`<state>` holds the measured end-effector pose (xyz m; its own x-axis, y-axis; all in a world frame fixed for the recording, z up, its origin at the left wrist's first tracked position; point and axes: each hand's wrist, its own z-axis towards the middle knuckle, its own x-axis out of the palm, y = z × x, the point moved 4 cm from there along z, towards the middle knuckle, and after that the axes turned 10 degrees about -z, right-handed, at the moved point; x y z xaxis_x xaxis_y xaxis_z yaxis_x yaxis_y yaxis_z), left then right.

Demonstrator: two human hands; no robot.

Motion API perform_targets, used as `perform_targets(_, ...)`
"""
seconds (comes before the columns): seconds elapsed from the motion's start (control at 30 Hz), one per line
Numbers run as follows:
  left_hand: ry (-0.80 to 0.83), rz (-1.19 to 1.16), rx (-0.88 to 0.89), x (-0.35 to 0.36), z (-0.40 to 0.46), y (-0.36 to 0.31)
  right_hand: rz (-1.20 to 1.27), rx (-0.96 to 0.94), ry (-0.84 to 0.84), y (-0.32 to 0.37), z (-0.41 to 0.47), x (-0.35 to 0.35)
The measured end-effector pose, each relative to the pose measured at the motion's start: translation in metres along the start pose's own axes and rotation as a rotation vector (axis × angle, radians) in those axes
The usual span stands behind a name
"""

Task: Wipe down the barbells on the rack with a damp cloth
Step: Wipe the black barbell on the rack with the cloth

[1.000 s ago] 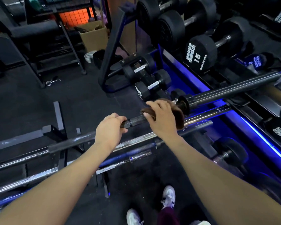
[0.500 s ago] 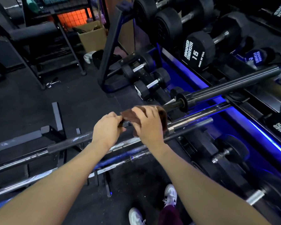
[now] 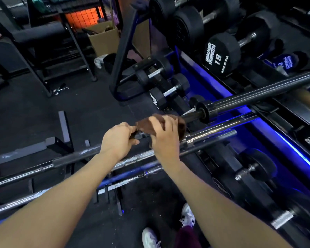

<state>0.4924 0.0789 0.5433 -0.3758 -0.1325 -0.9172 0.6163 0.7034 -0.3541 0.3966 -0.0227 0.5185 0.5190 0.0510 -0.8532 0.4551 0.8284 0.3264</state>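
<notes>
The dumbbell rack [image 3: 195, 68], lit blue along its rails, stands beyond the fingers and to their right, with a "15" dumbbell [image 3: 222, 54] on an upper tier. Nearer the body than the fingers, a low floor rack [image 3: 115, 194] carries several chrome barbells [image 3: 209, 138] lying side by side.

The dark barbell [image 3: 258, 93] being cleaned runs diagonally from far right of the fingers, through both hands, and on past the left hand. It is judged heavy, rigid and long — it will not flex, but a smooth sleeve may roll or slide if it is released at one end. It is best held on the thinner shaft inboard of the collar [image 3: 204, 111], where knurling would give purchase, rather than on the thick sleeve.

The left hand [image 3: 118, 140] is wrapped around the shaft, its fingers [image 3: 129, 127] curled over and clamped on the bar to steady it. Just beside it, almost touching, the right hand [image 3: 166, 138] presses the brown cloth [image 3: 147, 127] over the shaft — its fingers [image 3: 161, 122] are curled round cloth and bar together.

The cloth is judged soft and limp, and it bunches under the palm; being damp, it should drag on the steel rather than slip.
</notes>
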Motion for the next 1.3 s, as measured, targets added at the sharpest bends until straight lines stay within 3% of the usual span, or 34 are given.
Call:
perform_targets(0.1,0.005,0.004,-0.005,-0.002,-0.001,0.003,-0.003,-0.093,0.089,-0.033,0.014,-0.004)
perform_targets(0.23,-0.014,-0.021,-0.004,-0.001,-0.001,0.003,0.029,0.159,0.021,-0.089,0.025,-0.020)
perform_targets(0.33,-0.032,-0.025,-0.004,0.002,-0.001,0.001,0.068,0.306,-0.004,-0.056,0.016,-0.016)
perform_targets(0.47,-0.026,-0.005,0.003,-0.001,-0.001,-0.001,0.134,0.033,0.034,0.002,-0.005,0.001)
perform_targets(0.57,-0.005,0.021,0.003,-0.003,-0.001,0.002,0.095,-0.133,0.062,-0.016,0.005,-0.009)
perform_targets(0.63,-0.004,0.008,-0.008,-0.004,-0.002,0.003,0.068,0.025,0.112,-0.050,0.017,-0.018)
perform_targets(0.73,-0.013,-0.007,-0.005,0.000,-0.002,0.003,0.052,0.257,0.040,-0.075,0.024,-0.025)
perform_targets(0.93,-0.030,0.001,0.000,0.001,0.001,0.002,0.067,0.197,0.132,-0.046,0.010,-0.012)
perform_targets(1.07,-0.033,-0.010,-0.016,0.000,-0.002,0.004,0.011,0.215,-0.030,-0.049,0.024,-0.017)
perform_targets(1.2,-0.025,-0.005,-0.007,-0.001,-0.004,0.004,0.037,0.148,-0.025,-0.078,0.025,-0.021)
perform_targets(1.3,-0.029,-0.010,0.002,0.000,-0.001,0.002,0.097,0.304,-0.135,-0.078,0.019,-0.019)
